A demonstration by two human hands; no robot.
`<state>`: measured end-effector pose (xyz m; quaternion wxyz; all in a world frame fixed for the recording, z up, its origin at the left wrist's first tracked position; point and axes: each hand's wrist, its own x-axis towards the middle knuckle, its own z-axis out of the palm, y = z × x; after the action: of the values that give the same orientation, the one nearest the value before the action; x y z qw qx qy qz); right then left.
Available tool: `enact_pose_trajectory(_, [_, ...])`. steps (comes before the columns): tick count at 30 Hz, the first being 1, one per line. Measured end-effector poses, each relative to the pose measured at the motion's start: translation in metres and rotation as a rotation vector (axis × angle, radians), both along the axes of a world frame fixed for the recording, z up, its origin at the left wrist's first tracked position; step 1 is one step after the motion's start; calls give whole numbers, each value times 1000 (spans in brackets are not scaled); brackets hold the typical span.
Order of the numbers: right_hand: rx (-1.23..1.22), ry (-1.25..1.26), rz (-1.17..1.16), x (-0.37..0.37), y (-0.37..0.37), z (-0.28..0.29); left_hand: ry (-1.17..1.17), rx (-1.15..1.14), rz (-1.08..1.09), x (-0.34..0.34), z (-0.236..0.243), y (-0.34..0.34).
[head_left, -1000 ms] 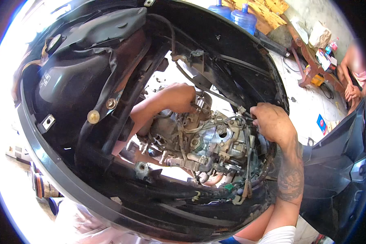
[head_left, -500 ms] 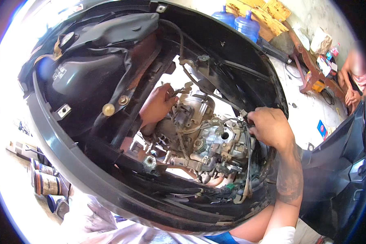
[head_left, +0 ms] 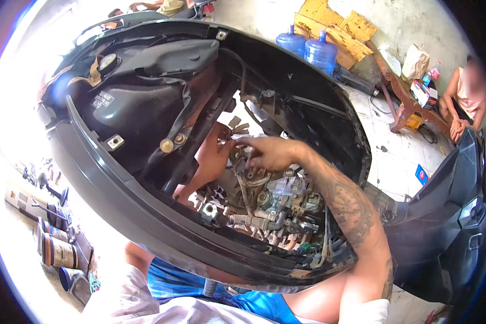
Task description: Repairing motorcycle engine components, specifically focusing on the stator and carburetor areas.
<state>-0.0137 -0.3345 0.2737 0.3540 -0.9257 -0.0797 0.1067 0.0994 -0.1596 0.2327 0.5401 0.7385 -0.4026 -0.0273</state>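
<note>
Near edge: blue shorts (head_left: 183, 275), pale shirt. Just beyond, near rim of black scooter shell (head_left: 156, 216), slanting across the view. Off left, buckets (head_left: 62, 254) on the floor. Inside shell, through the opening: engine (head_left: 278, 186), dusty metal, hoses and loose wires along near and right sides.

Left hand (head_left: 215, 151) up through the left of the opening, over the far-left end of the engine. Fingers curled, tips closed on wire plugs (head_left: 238, 127); plug ends sticking out past fingertips, exact pinch partly hidden. Right hand (head_left: 272, 154) reaching across from the right, above the engine, palm down. Index finger stretched to left fingertips, other fingers bent; can't tell any hold underneath.

Step in hand, by judgement: two-handed sorting or handling of wire plugs. Next move calls for steady left pinch, light right fingertips, clearance from nearby wires and frame edges.

Left inside shell: black tank (head_left: 140, 102), with frame bar between tank and opening. Right: black front panel (head_left: 443, 227). Farther: pale tiled floor with blue packet (head_left: 421, 174), seated person (head_left: 461, 105), wooden frame. Farthest: blue water jugs (head_left: 321, 53), cardboard (head_left: 335, 29) against the wall.
</note>
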Motion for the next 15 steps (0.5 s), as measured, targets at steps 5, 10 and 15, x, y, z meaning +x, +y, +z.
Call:
enact_pose_trajectory(5, [331,-46,1,11,5,-34,-109,73,-11,-7,16,10])
enact_pose_trajectory(10, [90,-284,-32,13,4,-40,-146,123,10,-4,14,12])
enact_pose_trajectory(15, [31,-325,-100,15,11,-37,-360,145,135,0,5,18])
